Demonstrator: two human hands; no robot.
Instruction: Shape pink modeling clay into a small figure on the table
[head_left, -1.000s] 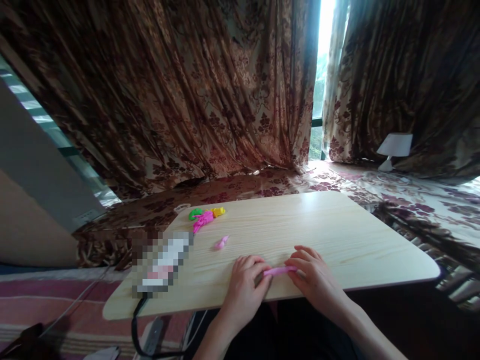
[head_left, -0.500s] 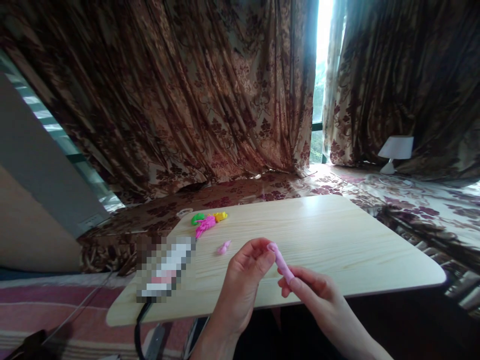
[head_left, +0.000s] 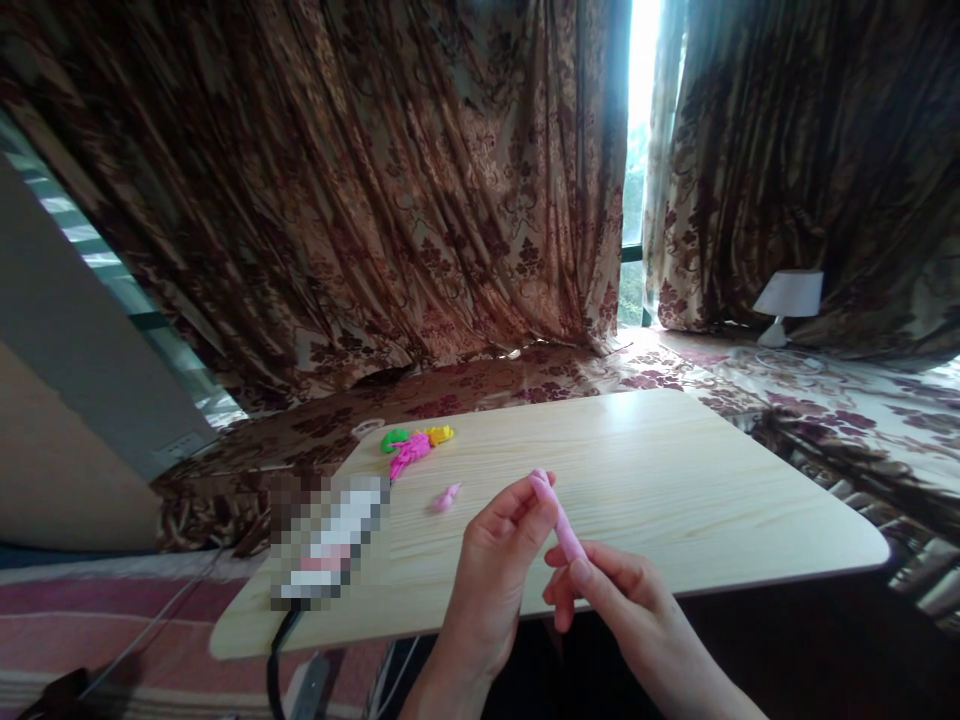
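Pink clay roll [head_left: 564, 527] raised over the table [head_left: 712, 490], left hand [head_left: 495, 560] pinching its upper end, right hand [head_left: 630, 595] its lower. We see it already slim, judge it part-shaped; a smaller pink piece [head_left: 446, 499] lies apart on the tabletop, unheld.

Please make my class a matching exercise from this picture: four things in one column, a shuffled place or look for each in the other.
1. Pink roll
2. Lamp
3. Small pink lump
4. Table

A. Lying on the tabletop
B. Pale, with wood grain
C. Between left hand and right hand
D. Standing near a curtain

Pairs: 1-C, 2-D, 3-A, 4-B
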